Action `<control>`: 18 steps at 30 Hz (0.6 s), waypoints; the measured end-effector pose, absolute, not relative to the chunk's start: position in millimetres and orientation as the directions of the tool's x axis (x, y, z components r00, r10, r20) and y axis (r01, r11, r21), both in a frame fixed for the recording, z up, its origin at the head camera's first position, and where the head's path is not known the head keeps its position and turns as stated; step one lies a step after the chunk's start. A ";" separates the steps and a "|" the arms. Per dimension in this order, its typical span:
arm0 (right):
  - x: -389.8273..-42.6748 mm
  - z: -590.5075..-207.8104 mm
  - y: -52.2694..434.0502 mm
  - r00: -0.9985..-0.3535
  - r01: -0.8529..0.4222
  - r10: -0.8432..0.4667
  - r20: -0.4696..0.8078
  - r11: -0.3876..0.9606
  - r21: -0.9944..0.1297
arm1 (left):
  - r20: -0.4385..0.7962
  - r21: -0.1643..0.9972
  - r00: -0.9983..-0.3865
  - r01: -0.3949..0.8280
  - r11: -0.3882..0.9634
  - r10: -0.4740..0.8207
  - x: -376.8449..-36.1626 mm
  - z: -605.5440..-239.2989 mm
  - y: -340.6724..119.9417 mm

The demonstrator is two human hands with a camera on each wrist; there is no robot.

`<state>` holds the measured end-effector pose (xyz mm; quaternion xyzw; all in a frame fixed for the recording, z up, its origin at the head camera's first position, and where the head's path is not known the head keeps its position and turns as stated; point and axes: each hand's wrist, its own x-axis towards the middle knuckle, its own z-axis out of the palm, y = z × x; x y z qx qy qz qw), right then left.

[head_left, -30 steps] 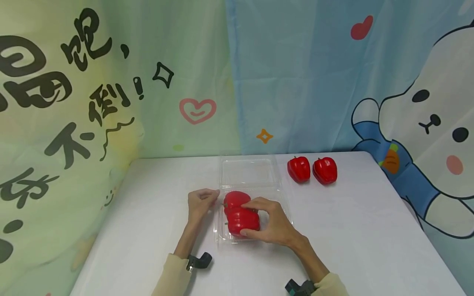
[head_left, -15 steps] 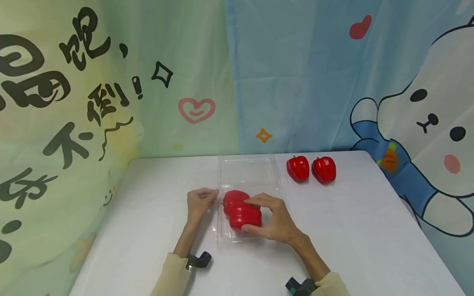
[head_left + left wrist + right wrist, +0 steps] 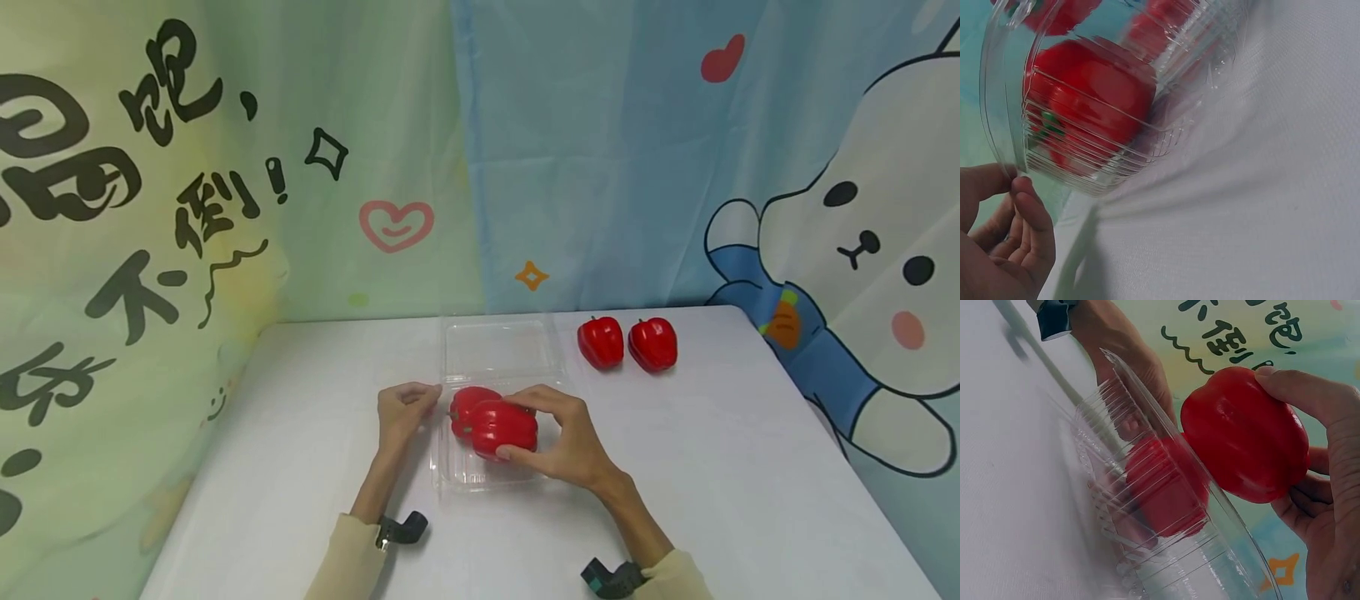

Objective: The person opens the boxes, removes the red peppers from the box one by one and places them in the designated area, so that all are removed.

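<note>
A clear plastic clamshell box [image 3: 457,477] lies with its lid folded back on the white table. One red bell pepper [image 3: 1104,94] sits inside it, at the left side, seen through the ribbed wall in the left wrist view. My left hand [image 3: 403,414] pinches the rim of the box between thumb and fingertips. Above the box my right hand [image 3: 566,437] holds a second red bell pepper [image 3: 1244,434], thumb on one side and fingers on the other. In the right wrist view this pepper is over the rim, its stem turned away.
Two more red bell peppers, a left one [image 3: 601,342] and a right one [image 3: 653,344], stand at the back of the table, right of the lid [image 3: 498,346]. Behind the table [image 3: 720,467] hangs a printed cloth [image 3: 585,150].
My right hand has lifted the bell pepper and shifted it slightly rightward and away from me over the box. My left hand stays at the rim.
</note>
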<state>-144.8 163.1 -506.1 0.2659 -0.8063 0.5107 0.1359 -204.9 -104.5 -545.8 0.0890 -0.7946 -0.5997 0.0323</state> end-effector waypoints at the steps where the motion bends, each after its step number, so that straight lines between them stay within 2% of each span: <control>1: -144.6 -505.6 163.4 -0.822 -0.567 -0.287 0.492 0.333 -0.753 | -0.056 0.958 -0.982 -0.104 0.266 -0.181 -205.2 -546.1 -104.4; 18: -145.2 -502.5 168.1 -0.825 -0.564 -0.252 0.505 0.329 -0.757 | -0.064 0.958 -0.983 -0.109 0.266 -0.172 -206.3 -546.3 -104.8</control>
